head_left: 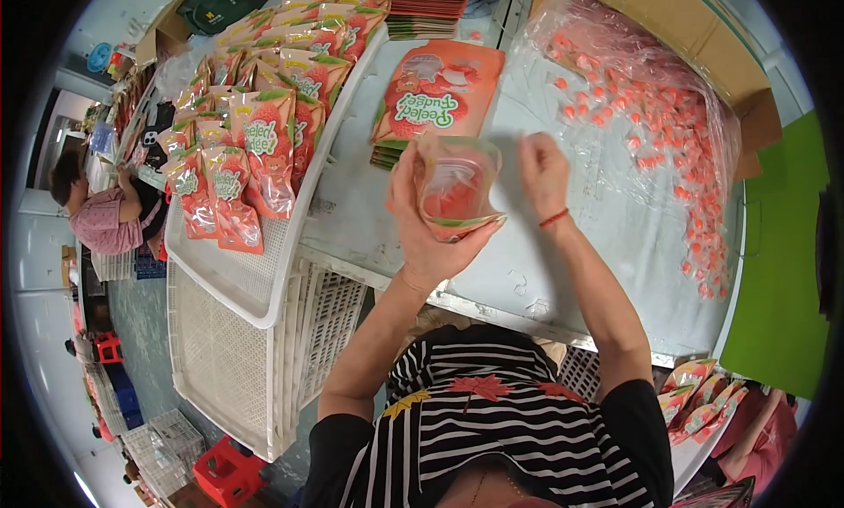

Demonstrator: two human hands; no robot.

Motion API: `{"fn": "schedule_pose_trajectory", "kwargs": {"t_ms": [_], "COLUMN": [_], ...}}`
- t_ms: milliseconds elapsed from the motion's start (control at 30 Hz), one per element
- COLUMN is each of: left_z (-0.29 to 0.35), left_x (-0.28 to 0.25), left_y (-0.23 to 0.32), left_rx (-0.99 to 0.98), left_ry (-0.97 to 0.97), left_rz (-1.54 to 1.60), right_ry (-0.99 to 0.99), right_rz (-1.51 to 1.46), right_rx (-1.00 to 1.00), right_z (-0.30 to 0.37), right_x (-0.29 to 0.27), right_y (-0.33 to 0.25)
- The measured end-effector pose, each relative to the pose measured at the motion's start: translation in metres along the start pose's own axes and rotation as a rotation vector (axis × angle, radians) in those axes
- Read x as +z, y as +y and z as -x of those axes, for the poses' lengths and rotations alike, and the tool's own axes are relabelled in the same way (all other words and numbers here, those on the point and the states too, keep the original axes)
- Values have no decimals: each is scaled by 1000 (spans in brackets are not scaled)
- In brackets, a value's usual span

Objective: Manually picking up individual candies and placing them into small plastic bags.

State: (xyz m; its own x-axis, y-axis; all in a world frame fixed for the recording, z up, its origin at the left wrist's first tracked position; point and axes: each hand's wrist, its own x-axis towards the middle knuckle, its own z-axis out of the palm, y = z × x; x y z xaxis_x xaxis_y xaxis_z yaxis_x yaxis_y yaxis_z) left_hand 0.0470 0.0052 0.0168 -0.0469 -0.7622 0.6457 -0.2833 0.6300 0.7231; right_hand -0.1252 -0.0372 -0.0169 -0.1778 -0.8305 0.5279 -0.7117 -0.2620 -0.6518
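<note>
My left hand point(432, 255) is wrapped round an orange-pink stand-up pouch point(459, 181) whose mouth faces up, spread apart. Pink-red contents show inside, though I cannot make out single pieces. Just right of the pouch, above the table, my right hand point(543, 178) is closed, with curled fingers that hide whatever they may hold. Beyond the pouch lies a stack of flat printed pouches point(448, 86). Small red candies in clear wrappers point(651, 112) are spread over the right part of the table, some lying on clear plastic film point(694, 86).
At left, a white plastic tray point(286, 275) bears rows of filled pouches point(264, 143), above more stacked trays point(220, 358). Another pouch stack point(426, 20) stands at the back. A cardboard box point(703, 33) borders the candies. Co-workers point(105, 213) sit farther off; a red stool point(227, 471) is lower left.
</note>
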Motion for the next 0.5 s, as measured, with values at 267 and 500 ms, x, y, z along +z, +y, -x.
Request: {"fn": "schedule_pose_trajectory", "kwargs": {"t_ms": [267,500], "left_z": [4,2], "left_x": [22,21], "left_y": [-3,-5], "left_rx": [-27,-14], "left_ry": [-17,-12], "left_rz": [43,103], "right_ry": [-17,-41], "right_rz": [-607,-335], "right_rx": [46,-92], "right_z": [-33,-16], "right_x": [-58,-73], "right_y": [-114,-132]}}
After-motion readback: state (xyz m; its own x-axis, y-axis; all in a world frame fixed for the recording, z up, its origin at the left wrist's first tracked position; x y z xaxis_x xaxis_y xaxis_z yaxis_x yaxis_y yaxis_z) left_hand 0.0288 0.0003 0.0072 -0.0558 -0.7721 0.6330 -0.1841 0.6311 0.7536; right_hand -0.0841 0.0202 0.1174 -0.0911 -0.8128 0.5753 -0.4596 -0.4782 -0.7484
